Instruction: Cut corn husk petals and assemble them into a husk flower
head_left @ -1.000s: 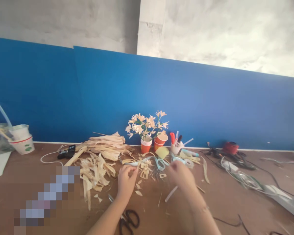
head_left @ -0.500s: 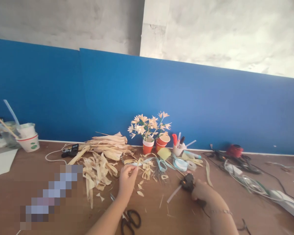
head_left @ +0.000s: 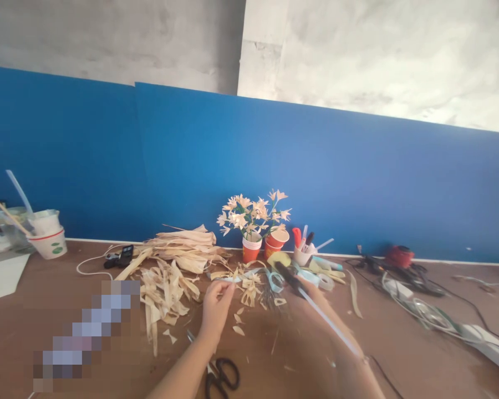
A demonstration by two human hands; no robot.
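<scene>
My left hand [head_left: 218,302] is over the middle of the brown table, thumb and fingertips pinched on a small pale husk piece [head_left: 235,275]. Close to its right lies a cluster of cut husk petals [head_left: 250,289]. My right hand [head_left: 307,291], blurred by motion, grips a dark tool, seemingly a glue gun [head_left: 289,275], with a translucent stick [head_left: 328,320] running back from it over my forearm. Black-handled scissors [head_left: 221,378] lie beside my left forearm, their blades partly hidden by it.
Dried husks [head_left: 170,288] are heaped on the left. Behind my hands, red cups [head_left: 250,250] hold pale flowers [head_left: 243,213], near a pen cup [head_left: 301,255] and blue ribbon rolls. Cables and a power strip [head_left: 488,346] lie right, a white cup [head_left: 49,244] far left.
My right hand has moved left and away from me with the dark tool, which has turned so its stick points back toward me. My left hand has stayed nearly still.
</scene>
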